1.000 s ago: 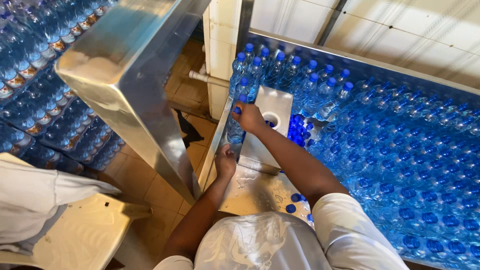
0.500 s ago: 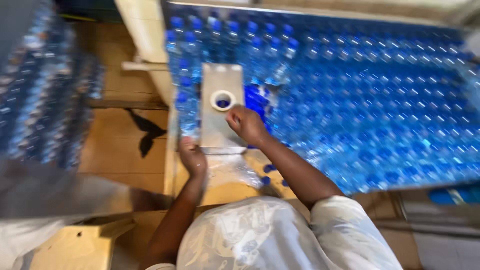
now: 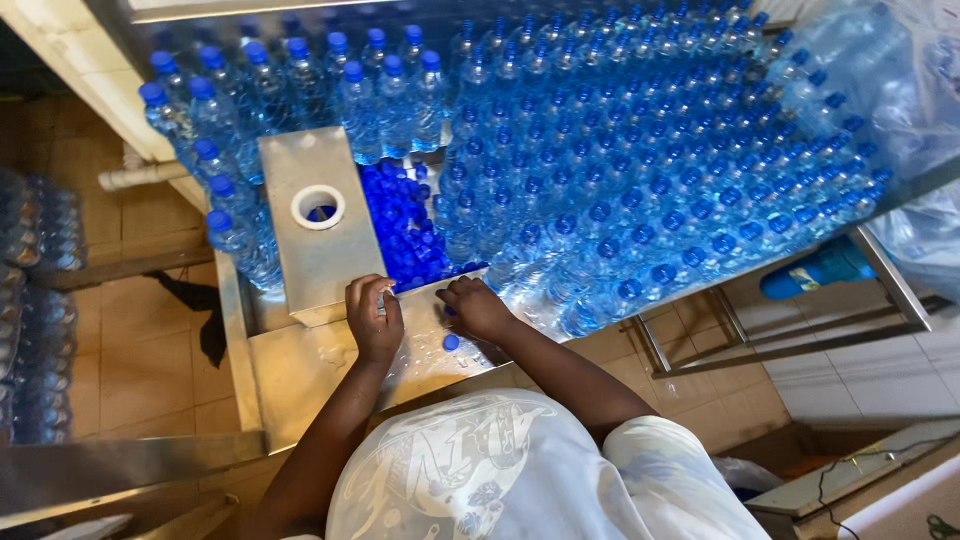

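My left hand [image 3: 374, 318] is at the front right corner of a steel box [image 3: 305, 258] with a round white-rimmed hole [image 3: 318, 207]. Its fingers are curled tight, and nothing shows in them. My right hand [image 3: 478, 308] lies knuckles up on the wet steel table [image 3: 290, 370], its fingertips at the near edge of a pile of loose blue caps [image 3: 402, 225]. What its fingers hold is hidden. One blue cap [image 3: 450, 342] lies alone on the table just under that hand. Capped clear water bottles [image 3: 640, 170] fill the table beyond.
More bottles [image 3: 215, 150] stand left of the box, by the table's raised rim [image 3: 232, 330]. Wrapped bottle packs [image 3: 35, 300] are stacked on the tiled floor at left. A steel frame [image 3: 800, 330] and a blue bottle [image 3: 815, 268] are at right. Plastic-wrapped bottles [image 3: 890, 70] are at top right.
My right hand has drawn back from the top of the box by the hole to the front edge of the cap pile. My left hand has shifted up to the box's corner. The view has swung.
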